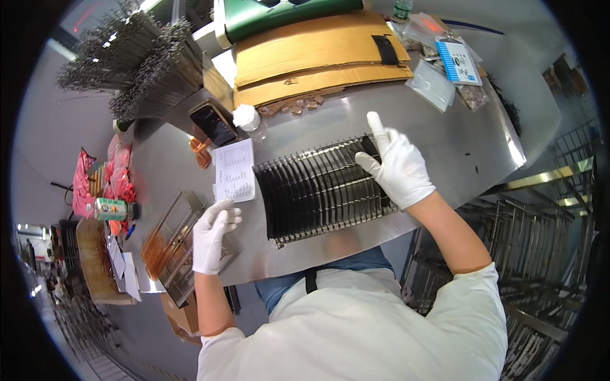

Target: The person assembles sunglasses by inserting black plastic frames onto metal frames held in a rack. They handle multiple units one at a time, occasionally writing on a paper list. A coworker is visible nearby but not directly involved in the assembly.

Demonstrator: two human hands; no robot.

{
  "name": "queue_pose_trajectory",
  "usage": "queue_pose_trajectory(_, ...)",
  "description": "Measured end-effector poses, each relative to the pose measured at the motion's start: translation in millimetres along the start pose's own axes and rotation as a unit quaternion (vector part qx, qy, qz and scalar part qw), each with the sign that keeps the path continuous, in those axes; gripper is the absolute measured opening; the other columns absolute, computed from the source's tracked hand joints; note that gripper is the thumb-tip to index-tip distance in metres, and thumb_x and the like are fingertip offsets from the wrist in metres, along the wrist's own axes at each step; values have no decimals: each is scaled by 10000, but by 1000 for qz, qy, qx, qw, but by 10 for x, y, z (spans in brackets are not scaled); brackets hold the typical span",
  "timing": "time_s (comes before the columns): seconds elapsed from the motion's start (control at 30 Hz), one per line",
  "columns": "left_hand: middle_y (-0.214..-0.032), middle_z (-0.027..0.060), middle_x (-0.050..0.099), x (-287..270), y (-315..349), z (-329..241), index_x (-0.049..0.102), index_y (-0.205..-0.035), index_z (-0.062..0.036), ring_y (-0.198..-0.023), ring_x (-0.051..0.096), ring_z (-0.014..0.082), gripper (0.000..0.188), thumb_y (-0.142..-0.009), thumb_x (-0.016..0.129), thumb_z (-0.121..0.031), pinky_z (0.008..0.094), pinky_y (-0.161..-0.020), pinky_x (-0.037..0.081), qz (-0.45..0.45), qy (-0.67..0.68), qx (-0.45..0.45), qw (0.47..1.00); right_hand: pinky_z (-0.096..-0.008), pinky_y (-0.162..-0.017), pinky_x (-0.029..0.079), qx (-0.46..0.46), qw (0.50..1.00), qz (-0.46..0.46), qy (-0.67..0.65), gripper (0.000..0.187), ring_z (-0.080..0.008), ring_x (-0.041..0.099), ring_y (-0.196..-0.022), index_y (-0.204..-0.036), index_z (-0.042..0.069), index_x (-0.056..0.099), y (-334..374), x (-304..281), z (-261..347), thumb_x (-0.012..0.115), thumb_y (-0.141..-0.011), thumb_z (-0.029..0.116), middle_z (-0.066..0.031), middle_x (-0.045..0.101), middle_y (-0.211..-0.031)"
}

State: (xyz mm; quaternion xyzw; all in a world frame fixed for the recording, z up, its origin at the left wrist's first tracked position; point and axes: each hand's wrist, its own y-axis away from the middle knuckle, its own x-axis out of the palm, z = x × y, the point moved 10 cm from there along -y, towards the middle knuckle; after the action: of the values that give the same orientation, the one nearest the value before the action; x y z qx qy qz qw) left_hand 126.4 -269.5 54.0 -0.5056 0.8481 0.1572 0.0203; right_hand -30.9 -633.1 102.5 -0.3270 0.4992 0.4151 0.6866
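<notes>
A metal rack holding rows of thin black strips [305,184] lies on the steel table in front of me. My right hand [399,165], in a white glove, is over the rack's right end with index finger and thumb stretched apart. Nothing shows in it, and whether it touches the rack I cannot tell. My left hand [215,236], also gloved in white, hovers left of the rack with its fingers loosely stretched and nothing visible in them. Beside it stands a wire-frame rack [184,238] with copper-coloured strips at its left end [154,254].
A written sheet [234,170], a phone [213,123] and a white roll [246,117] lie beyond my left hand. Cardboard [318,51] spans the back, with bundled thin metal rods [149,63] at far left. Plastic bags [432,84] lie back right; metal racks [521,241] stand right.
</notes>
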Motion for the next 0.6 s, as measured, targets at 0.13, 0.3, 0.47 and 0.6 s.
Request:
queue_pose_trajectory(0.13,-1058,99,740,75,-66,364,673,-1282,23,-901,683,121,304,-1046,591,-151,256,-819,546,7,15,-41,999,-498,-1158,362,-156,973,-168,8,808,-411,429,-1416,-1525,24,439,-140,-29,352,620,-945,557,-211,489,-1498)
queue_pose_trajectory(0.3,-789,-14,637,64,-176,924,681,-1014,-38,-644,516,40,171,-1041,609,-191,199,-602,427,-19,-15,-83,996,-483,-1255,233,-147,986,-76,-8,824,-393,312,-1529,-1570,16,389,-275,333,423,624,-961,518,-208,383,-1627)
queue_pose_trajectory(0.47,-824,-4,666,281,-8,1311,692,-983,-33,-726,589,76,200,-985,675,-232,283,-694,511,31,-68,-121,990,-493,-1236,272,-129,978,-146,-76,669,-392,371,-1497,-1539,14,450,-417,-14,228,652,-972,307,-203,446,-1587)
queue_pose_trajectory(0.6,-810,66,674,566,304,930,685,-955,-48,-726,639,169,177,-853,745,-180,330,-732,550,190,-184,22,964,-437,-1170,382,-102,971,-113,-184,514,-366,519,-1364,-1454,32,551,-643,-128,180,644,-1000,256,-206,571,-1456)
